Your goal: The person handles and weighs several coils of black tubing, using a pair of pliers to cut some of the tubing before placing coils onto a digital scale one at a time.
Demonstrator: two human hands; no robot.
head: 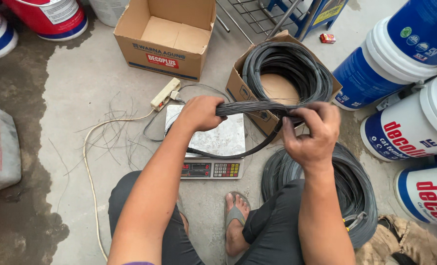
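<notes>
We clench a wire bundle point(250, 108) in both grips, left hand point(200, 113) at one end, right hand point(310, 133) at the other, above the scale point(211, 142), a wire coil point(287, 68) in the box point(243, 91) just behind

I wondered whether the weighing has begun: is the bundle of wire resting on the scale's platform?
No: both hands, left hand and right hand, hold the wire bundle up above the scale, only its loop hanging low.

Behind the scale's red-digit screen point(195, 170) sit two open brown cartons point(165, 37), one red-labelled; blue-and-white labelled buckets point(405, 130) stand to its right.
</notes>
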